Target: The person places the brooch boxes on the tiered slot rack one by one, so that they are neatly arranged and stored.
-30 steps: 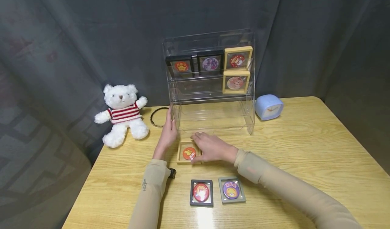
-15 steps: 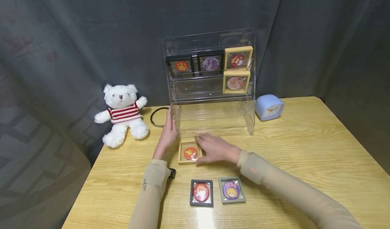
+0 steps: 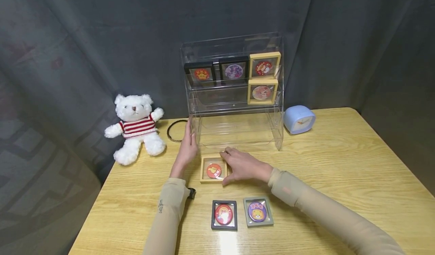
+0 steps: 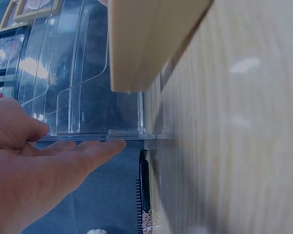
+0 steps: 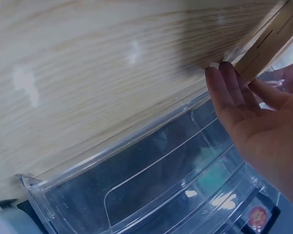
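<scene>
In the head view my right hand [image 3: 245, 166] holds the right side of a light-wood display frame [image 3: 202, 171] on the table, fingers at its far edge and thumb at its near edge. Inside the frame is an orange badge [image 3: 214, 170] with a yellow thumbs-up. My left hand [image 3: 187, 149] rests against the outer left side of a clear tiered rack [image 3: 234, 111]. The left wrist view shows its fingers [image 4: 95, 153] straight along the side panel. Near the front lie a dark frame [image 3: 224, 228] with a red badge and a grey frame [image 3: 269, 222] with a purple bear badge.
Two black frames [image 3: 200, 65] and a wooden frame [image 3: 265, 55] stand on the rack's upper tier, another wooden frame [image 3: 262, 82] below them. A white teddy bear [image 3: 135, 126] and black hair band [image 3: 168, 131] are left; a blue clock [image 3: 299, 119] stands right.
My right hand and the wooden frame have slid slightly to the right along the table. The left hand stays at the rack's side.
</scene>
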A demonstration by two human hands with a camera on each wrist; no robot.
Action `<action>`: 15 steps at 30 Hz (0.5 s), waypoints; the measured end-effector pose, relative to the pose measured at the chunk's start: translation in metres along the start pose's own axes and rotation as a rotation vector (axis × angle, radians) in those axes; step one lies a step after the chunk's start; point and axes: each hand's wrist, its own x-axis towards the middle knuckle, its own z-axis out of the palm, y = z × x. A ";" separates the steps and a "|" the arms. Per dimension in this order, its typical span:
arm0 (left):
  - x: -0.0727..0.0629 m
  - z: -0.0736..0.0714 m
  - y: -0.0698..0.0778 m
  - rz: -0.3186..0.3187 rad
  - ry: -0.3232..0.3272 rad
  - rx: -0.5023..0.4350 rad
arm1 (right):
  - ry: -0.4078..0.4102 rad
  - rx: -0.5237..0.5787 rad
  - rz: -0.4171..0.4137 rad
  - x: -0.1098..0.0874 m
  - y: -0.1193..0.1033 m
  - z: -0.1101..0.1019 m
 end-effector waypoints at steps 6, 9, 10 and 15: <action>0.002 0.000 -0.001 0.008 0.006 -0.004 | 0.047 0.080 -0.005 -0.001 0.001 -0.001; 0.001 0.000 0.000 -0.001 0.001 0.006 | 0.052 0.150 -0.006 -0.003 0.001 -0.002; 0.001 0.000 0.000 -0.004 -0.001 0.007 | 0.056 0.171 -0.007 -0.003 0.002 -0.002; 0.001 0.000 0.000 0.000 -0.002 0.019 | 0.086 0.251 -0.003 -0.004 0.002 -0.004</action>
